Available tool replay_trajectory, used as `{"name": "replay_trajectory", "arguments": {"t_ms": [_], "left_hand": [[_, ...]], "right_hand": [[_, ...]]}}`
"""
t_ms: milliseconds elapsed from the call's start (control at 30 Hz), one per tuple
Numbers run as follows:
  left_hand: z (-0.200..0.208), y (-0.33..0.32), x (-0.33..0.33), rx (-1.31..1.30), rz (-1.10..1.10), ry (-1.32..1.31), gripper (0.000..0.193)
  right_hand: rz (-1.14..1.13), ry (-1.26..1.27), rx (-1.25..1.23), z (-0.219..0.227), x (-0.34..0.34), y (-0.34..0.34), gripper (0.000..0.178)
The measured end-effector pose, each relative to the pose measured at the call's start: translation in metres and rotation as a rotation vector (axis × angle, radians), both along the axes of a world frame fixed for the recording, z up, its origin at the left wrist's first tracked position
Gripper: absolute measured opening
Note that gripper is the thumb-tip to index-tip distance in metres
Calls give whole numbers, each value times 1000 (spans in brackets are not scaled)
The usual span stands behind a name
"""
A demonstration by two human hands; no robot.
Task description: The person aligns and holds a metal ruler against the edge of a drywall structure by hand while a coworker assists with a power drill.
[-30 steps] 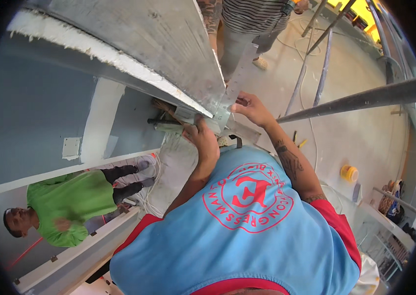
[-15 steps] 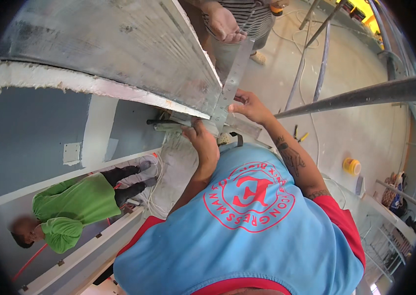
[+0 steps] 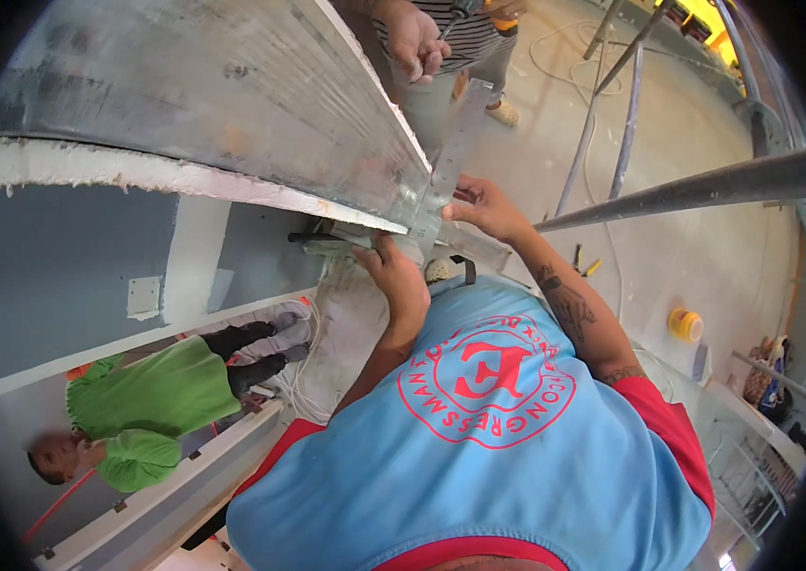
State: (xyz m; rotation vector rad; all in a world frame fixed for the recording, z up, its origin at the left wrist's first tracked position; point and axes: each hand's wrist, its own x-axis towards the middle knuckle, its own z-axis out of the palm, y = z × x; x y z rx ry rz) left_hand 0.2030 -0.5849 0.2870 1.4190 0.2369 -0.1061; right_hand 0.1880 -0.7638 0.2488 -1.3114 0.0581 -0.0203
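Observation:
A long flat metal ruler (image 3: 460, 143) with markings lies aslant across the end of a grey panel box (image 3: 231, 86) with rough white edges. My right hand (image 3: 484, 207) pinches the ruler's right edge between thumb and fingers. Close by its lower end, my left hand (image 3: 395, 271) is closed at the box's bottom corner, the fingertips up against the edge; what they grip is partly hidden. Beyond the ruler's far end, a co-worker's hand (image 3: 412, 43) is half curled, beside a drill (image 3: 465, 8) with a thin bit.
Metal scaffold tubes (image 3: 688, 188) cross the right side. Pliers (image 3: 591, 266) with yellow handles, a yellow tub (image 3: 684, 324) and cables lie on the floor. At lower left a person in a green shirt (image 3: 150, 395) stands below a blue-grey wall (image 3: 60, 276).
The co-worker's hand has drawn left and the drill now shows more plainly beside it. My two hands stay at the ruler and the corner. The person in green has shifted an arm.

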Motion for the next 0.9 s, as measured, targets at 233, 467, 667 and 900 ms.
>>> {"name": "replay_trajectory", "arguments": {"t_ms": [233, 467, 667, 900], "left_hand": [[7, -6, -3, -32, 34, -26, 67], [13, -7, -4, -20, 19, -59, 64], [17, -12, -3, 2, 72, -46, 58], [1, -5, -2, 14, 69, -43, 60]], "right_hand": [[-24, -4, -1, 0, 1, 0, 64], [-17, -4, -20, 5, 2, -1, 65], [-13, 13, -79, 5, 2, -4, 65], [-7, 21, -119, 9, 1, -6, 65]]}}
